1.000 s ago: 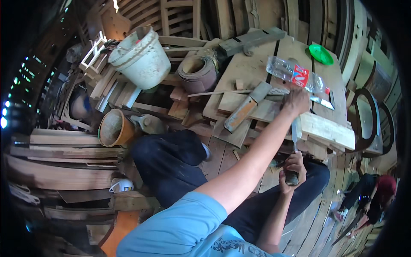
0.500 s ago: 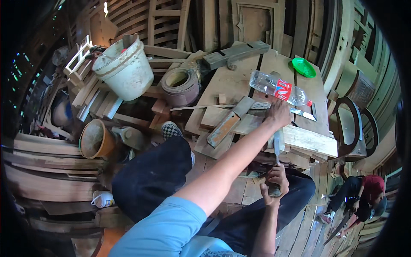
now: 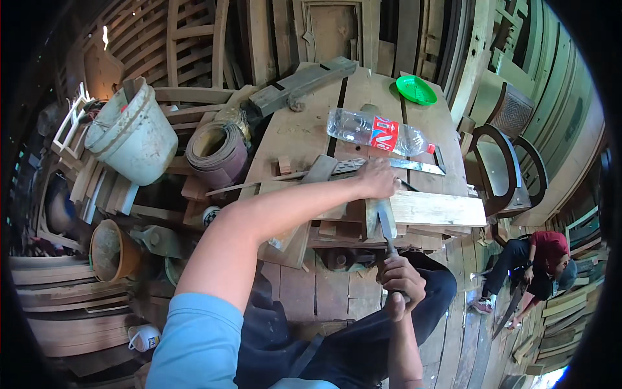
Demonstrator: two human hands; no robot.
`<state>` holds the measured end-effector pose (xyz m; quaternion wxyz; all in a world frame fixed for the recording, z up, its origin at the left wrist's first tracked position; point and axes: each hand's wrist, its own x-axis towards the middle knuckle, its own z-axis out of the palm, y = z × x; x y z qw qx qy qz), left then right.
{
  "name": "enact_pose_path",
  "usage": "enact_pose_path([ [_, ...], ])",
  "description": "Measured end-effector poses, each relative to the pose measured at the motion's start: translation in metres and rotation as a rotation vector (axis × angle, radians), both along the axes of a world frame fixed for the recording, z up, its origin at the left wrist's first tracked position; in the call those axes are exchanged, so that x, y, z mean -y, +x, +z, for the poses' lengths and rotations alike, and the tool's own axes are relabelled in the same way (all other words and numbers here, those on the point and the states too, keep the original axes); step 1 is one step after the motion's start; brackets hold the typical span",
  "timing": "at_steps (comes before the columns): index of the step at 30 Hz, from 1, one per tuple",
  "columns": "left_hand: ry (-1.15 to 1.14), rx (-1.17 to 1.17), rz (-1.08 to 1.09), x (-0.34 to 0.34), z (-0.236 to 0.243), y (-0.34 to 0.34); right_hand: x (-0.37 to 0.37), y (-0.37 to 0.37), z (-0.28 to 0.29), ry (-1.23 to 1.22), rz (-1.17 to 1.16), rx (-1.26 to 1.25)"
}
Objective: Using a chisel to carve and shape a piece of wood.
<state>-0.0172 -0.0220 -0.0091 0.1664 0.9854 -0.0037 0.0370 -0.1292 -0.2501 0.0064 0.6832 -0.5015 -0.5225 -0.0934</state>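
Note:
My right hand (image 3: 402, 280) is wrapped round the dark handle of a chisel (image 3: 387, 219), whose wide steel blade points away from me. The blade lies along a narrow, flat greyish block (image 3: 371, 223) at the bench's near edge. Bent over the far end of that block is my left hand (image 3: 378, 178), its fingers curled and partly hidden. Beside it runs a pale wooden board (image 3: 437, 209). A metal square (image 3: 421, 166) and a clear plastic bottle (image 3: 382, 133) with a red label lie just beyond. My left forearm covers part of the bench.
A green dish (image 3: 416, 90) and a long wooden block (image 3: 301, 85) lie on the bench (image 3: 295, 139). To the left stand a sandpaper roll (image 3: 217, 155), a white bucket (image 3: 139, 139) and an orange bucket (image 3: 115, 251). Another person (image 3: 543, 262) crouches at right with a saw.
The view has shifted, moving the scene leftward. My left elbow has swung out and up, and my left leg has dropped with its checkered shoe out of sight. The chisel stays in my right hand.

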Motion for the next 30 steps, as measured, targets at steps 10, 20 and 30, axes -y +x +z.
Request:
enact_pose_path([
  [10,-0.138,0.184,-0.054,0.002,0.005,-0.006,-0.001,0.006,-0.01,-0.025,0.048,-0.115],
  [20,-0.18,0.177,0.019,0.01,0.008,-0.006,-0.002,-0.011,-0.01,-0.042,-0.08,-0.175],
  [30,-0.185,0.119,0.007,0.007,0.013,-0.008,-0.006,-0.01,-0.009,0.024,-0.118,-0.291],
])
